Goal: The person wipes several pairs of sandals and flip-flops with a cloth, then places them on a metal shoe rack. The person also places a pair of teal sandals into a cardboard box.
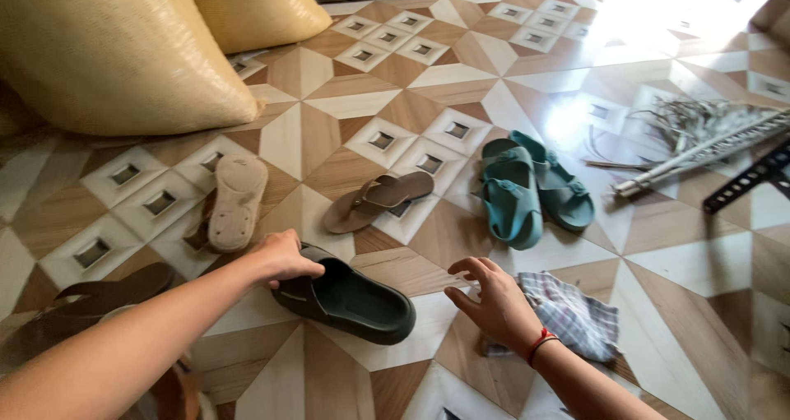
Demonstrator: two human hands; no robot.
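On the patterned tile floor (370, 99), the left hand (284, 259) grips the heel end of one dark green slide (350, 301), fingers curled over its rim; the slide lies flat on the tiles right in front of the person. The right hand (494, 301) hovers just beside the slide's toe, fingers spread and bent, holding nothing. A red cord (541, 342) circles that wrist. The hands are apart, with the slide between them.

Just right of the right hand lies one crumpled checked cloth (576, 313).

Counting the footwear: one dark green slide in hand; two teal sandals (527, 190) lying side by side and touching, beyond the cloth; one brown flip-flop (378, 199) between the teal pair and the left hand; one tan shoe (236, 202) turned sole up, resting partly on a darker shape I cannot make out; one dark brown sandal (107, 292) at the left edge, under the left forearm.

Two large yellow woven sacks (123, 50) fill the upper left corner. At the right edge lie one broom (708, 136) with dried fibres and one black perforated metal bar (753, 175), near each other.
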